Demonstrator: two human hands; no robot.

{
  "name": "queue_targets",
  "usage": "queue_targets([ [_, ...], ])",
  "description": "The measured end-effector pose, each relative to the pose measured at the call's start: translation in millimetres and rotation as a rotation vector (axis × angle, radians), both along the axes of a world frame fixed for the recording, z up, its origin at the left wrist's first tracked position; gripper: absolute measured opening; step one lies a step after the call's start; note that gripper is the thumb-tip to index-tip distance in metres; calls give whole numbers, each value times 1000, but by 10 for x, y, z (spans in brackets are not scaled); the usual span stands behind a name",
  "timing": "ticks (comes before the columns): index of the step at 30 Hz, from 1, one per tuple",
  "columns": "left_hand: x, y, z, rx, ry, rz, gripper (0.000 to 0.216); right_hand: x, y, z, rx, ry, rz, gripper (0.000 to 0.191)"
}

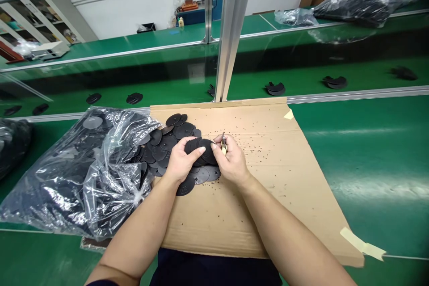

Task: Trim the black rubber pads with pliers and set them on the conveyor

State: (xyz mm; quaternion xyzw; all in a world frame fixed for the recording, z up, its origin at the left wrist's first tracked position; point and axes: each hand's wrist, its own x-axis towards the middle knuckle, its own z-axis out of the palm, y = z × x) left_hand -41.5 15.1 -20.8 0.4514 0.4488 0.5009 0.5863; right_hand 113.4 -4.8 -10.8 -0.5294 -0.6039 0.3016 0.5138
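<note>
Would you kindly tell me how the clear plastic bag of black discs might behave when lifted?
Probably floppy: the crinkled clear plastic bag sags around its load. Likely heavy, packed with flat black discs. Discs lie loose beside it, so more may slide out.

We hold a black disc in our left hand while our right hand grips small cutters over cardboard.

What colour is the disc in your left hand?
The disc in the left hand is plain black; the head view shows it best.
</note>
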Motion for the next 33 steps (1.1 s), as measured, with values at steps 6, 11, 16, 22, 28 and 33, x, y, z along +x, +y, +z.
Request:
queue_targets([
  [6,31,-35,17,24,-47,-41,44,-74,-28,-68,81,82,-84,10],
  [11,71,-57,1,-1,-78,-43,46,-79,-29,-84,105,87,-128,11],
  [16,63,-43,-24,0,-84,1,47,-40,-9,-67,73,26,-84,14],
  [22,4,-16,-12,17,-64,-7,46,129,59,-5,-148,-34,177,27],
  [28,0,-41,39,-3,-132,-81,42,196,62,25,-221,-32,248,37],
  [33,1,-47,17,-12,-111,-78,43,151,40,51,-168,-63,198,30],
])
